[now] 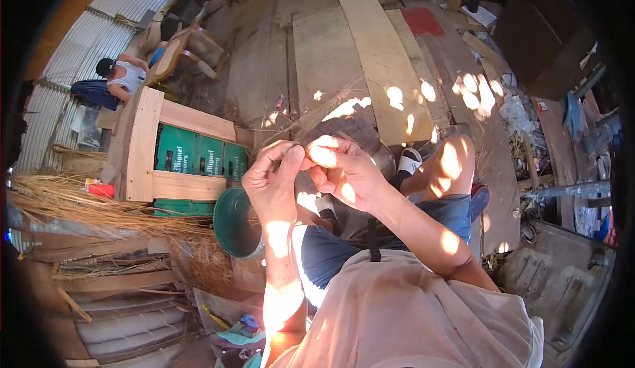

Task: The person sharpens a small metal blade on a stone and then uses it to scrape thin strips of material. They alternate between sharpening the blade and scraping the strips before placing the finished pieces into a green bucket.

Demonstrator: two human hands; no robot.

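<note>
Board floor [324,57], green bucket [231,229] near left hand [272,176]

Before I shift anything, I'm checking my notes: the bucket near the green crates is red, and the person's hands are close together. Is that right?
Not quite: the bucket is green, not red, as the head view shows. It is near the green crates, and the left hand and right hand are close together.
</note>
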